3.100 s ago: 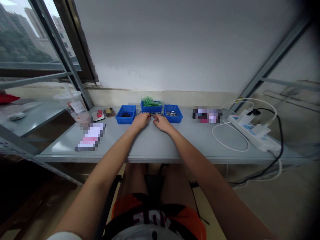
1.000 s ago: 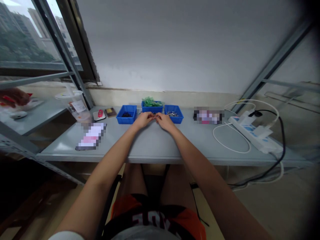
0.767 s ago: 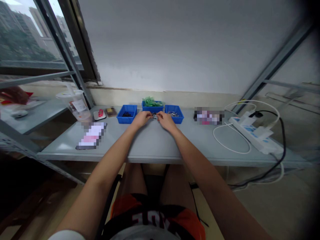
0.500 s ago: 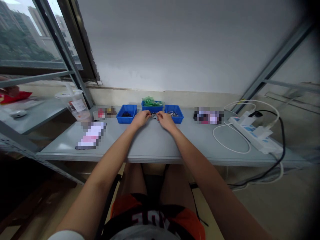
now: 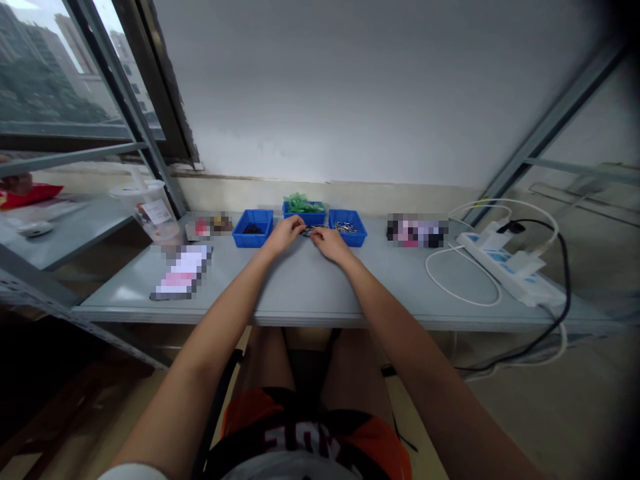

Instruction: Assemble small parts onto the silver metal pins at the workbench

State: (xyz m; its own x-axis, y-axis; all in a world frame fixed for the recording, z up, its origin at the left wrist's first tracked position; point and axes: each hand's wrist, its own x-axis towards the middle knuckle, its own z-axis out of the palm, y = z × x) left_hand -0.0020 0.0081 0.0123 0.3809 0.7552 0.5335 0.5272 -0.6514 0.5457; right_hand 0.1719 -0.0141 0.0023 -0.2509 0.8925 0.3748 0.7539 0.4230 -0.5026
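Note:
My left hand [image 5: 287, 234] and my right hand [image 5: 329, 243] are close together over the grey table [image 5: 310, 287], in front of three blue bins. Small dark and silvery pieces [image 5: 309, 231] lie between the fingertips, too small to name. Both hands have their fingers pinched; what each one grips is hidden or too tiny to make out. Left of my hands, a blue bin [image 5: 239, 235] holds small dark parts [image 5: 251, 229]. Behind them, another blue bin [image 5: 305, 217] is heaped with green plastic pieces [image 5: 299, 203]. On the right, a third blue bin [image 5: 361, 235] contains shiny metal parts [image 5: 345, 228].
A lidded drink cup [image 5: 155, 212] and a blurred phone [image 5: 183, 270] are at the left. To the right lie a blurred object [image 5: 417, 231], a white power strip [image 5: 515, 270] and loose cables [image 5: 483, 303]. Another person's hand [image 5: 17, 183] shows at far left.
My fingertips have drawn slightly apart, with my right hand a little lower and my left a little higher. More of the small pieces between them show now.

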